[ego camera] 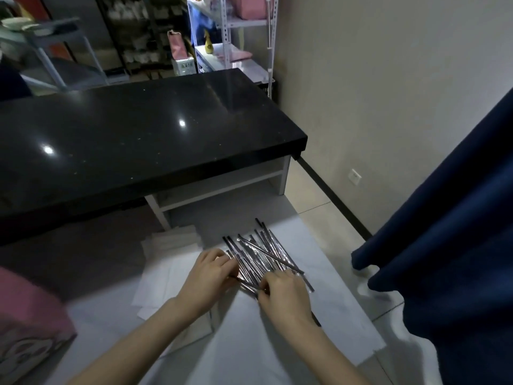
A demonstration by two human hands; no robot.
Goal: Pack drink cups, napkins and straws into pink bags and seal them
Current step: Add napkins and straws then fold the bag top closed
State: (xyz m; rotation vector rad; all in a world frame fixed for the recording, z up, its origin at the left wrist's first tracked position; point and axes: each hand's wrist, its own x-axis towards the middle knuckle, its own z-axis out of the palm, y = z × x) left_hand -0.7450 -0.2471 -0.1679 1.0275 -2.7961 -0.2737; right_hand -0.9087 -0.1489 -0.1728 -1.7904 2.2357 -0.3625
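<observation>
A loose pile of several wrapped black straws [261,252] lies on a white sheet [327,315] on a low surface. My left hand [209,275] rests on the pile's left edge, fingers curled onto the straws. At the pile's near end, my right hand [283,291] pinches one or more straws between its fingertips. White napkins [173,238] are stacked just left of the straws. More white paper [158,284] lies under my left forearm. A pink bag [30,323] shows at the lower left edge. No cups are in view.
A glossy black countertop [138,140] stands beyond the work surface, with a white shelf [222,184] beneath it. A dark blue curtain [449,245] hangs at the right. Metal shelving [244,31] with pink items is at the back. Tiled floor [313,195] runs along the wall.
</observation>
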